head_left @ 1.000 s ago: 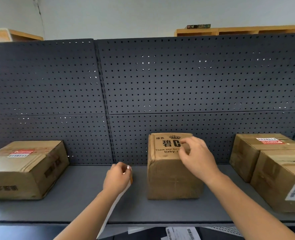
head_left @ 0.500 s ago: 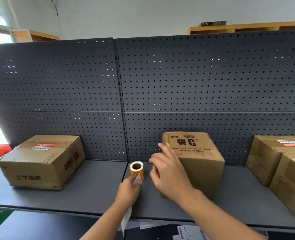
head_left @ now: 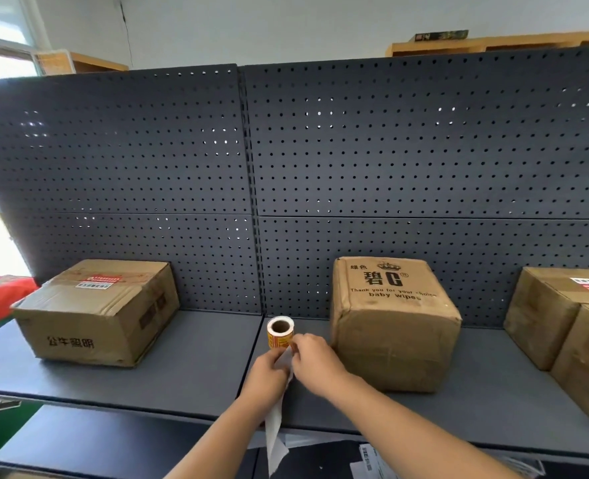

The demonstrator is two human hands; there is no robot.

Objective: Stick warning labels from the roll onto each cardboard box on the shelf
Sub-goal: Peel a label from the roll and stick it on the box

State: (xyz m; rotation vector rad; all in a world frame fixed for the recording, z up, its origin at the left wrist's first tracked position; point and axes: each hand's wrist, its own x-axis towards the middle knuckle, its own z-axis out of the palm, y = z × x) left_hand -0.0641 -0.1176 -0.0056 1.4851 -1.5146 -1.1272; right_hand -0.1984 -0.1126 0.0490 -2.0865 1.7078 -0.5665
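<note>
Cardboard box [head_left: 393,326] stands just beside the label roll [head_left: 280,331]; our left hand [head_left: 265,373] grips the roll from below, our right hand [head_left: 315,354] pinches its edge.

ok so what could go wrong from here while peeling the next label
The right hand is picking at the label roll that the left hand holds: a label could tear or fold onto itself. The long backing strip hangs past the edge of the shelf and may snag.
</note>
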